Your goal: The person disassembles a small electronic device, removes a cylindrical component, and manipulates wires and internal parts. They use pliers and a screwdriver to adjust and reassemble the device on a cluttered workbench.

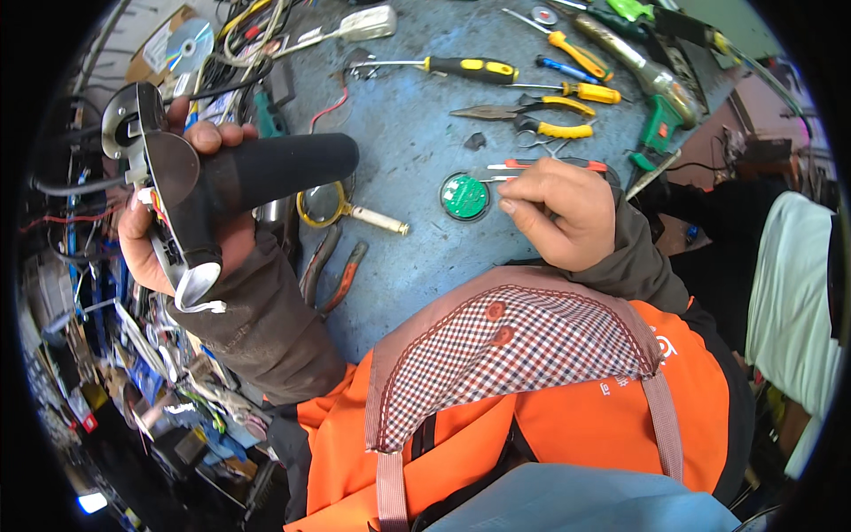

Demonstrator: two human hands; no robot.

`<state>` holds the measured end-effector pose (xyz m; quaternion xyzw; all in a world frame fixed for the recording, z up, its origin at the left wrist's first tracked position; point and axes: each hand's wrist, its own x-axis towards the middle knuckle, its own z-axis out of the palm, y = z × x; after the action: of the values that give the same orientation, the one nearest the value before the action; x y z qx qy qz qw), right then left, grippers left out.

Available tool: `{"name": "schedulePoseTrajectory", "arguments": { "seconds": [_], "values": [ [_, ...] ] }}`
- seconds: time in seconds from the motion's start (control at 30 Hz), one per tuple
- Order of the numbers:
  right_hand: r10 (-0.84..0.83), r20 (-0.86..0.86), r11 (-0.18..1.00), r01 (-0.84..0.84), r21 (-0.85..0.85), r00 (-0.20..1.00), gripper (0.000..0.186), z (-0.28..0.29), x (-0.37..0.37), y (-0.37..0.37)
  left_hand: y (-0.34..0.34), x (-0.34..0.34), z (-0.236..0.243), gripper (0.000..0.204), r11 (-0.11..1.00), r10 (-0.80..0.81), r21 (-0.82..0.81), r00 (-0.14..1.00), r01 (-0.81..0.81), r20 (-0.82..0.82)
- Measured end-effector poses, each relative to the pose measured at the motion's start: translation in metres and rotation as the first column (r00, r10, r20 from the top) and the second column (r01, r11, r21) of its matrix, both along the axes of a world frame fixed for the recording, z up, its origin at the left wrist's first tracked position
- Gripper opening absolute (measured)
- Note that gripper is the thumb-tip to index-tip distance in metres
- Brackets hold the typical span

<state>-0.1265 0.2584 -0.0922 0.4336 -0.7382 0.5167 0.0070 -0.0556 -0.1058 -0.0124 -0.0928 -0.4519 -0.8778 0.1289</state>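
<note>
My left hand (pixel 213 142) is wrapped round a black device with a cylindrical handle (pixel 292 168), held tilted above the left side of the bench. Its round end is opened up, with white connectors, thin coloured wires and a white lead showing. My right hand (pixel 567 208) is closed in a pinch just right of a round green circuit board (pixel 464 196) in a dark ring, lying on the bench. Thin metal tips and a red-and-black handle (pixel 581 165) show by its fingers; whether the fingers grip any of this I cannot make out.
On the blue bench (pixel 399 266) lie a magnifying glass (pixel 324 204), pliers with red grips (pixel 341 279), a black-and-yellow screwdriver (pixel 470 69), yellow-handled pliers (pixel 532 111) and a green-handled heat tool (pixel 660 124). Tangled cables (pixel 248 44) and clutter crowd the left side.
</note>
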Motion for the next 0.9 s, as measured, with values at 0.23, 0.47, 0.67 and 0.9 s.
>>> {"name": "schedulePoseTrajectory", "arguments": {
  "seconds": [0.23, 0.47, 0.67, 0.9],
  "values": [
    [0.077, -0.053, 0.996, -0.079, -0.033, 0.996, 0.022, -0.015, -0.012, -0.008, -0.012, 0.006, 0.006, 0.089, 0.993, -0.118, -0.005, 0.992, 0.118, -0.033],
    [0.063, 0.055, 0.996, -0.059, -0.059, 0.997, 0.019, 0.006, -0.002, 0.0, 0.019, -0.017, -0.005, 0.078, 0.999, 0.048, -0.005, 0.999, -0.048, 0.015],
    [0.129, -0.204, 0.981, -0.094, 0.172, 0.97, 0.017, 0.074, -0.039, -0.04, 0.026, -0.018, -0.021, 0.08, 0.987, 0.132, -0.12, 0.972, -0.11, 0.194],
    [-0.055, -0.117, 0.842, 0.109, 0.528, 0.992, 0.02, 0.031, -0.139, -0.153, 0.037, -0.021, -0.015, 0.073, 0.981, 0.159, -0.142, 0.967, -0.133, 0.197]
  ]
}}
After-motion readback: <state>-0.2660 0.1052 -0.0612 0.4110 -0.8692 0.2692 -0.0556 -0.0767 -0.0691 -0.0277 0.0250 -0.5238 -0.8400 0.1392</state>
